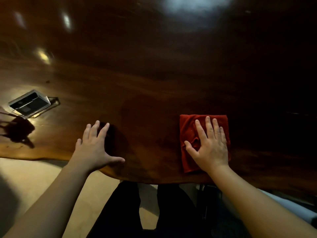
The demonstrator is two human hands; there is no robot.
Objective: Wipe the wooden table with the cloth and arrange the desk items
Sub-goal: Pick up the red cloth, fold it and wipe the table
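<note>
Right hand (208,145): spread flat on red cloth (188,127); keep even pressure.
Left hand (95,145): spread, steadying on counter (154,74).

The right hand (210,145) covers the centre of the red cloth (188,127); the fabric beneath the palm is hidden. The clear box (29,103) at the left holds dark contents too small to identify. A dark shape (18,130) beside it is cut by the left edge and unidentifiable. The wooden table (154,74) runs past the top, left and right edges; its far surface is blurred by glare.
</note>
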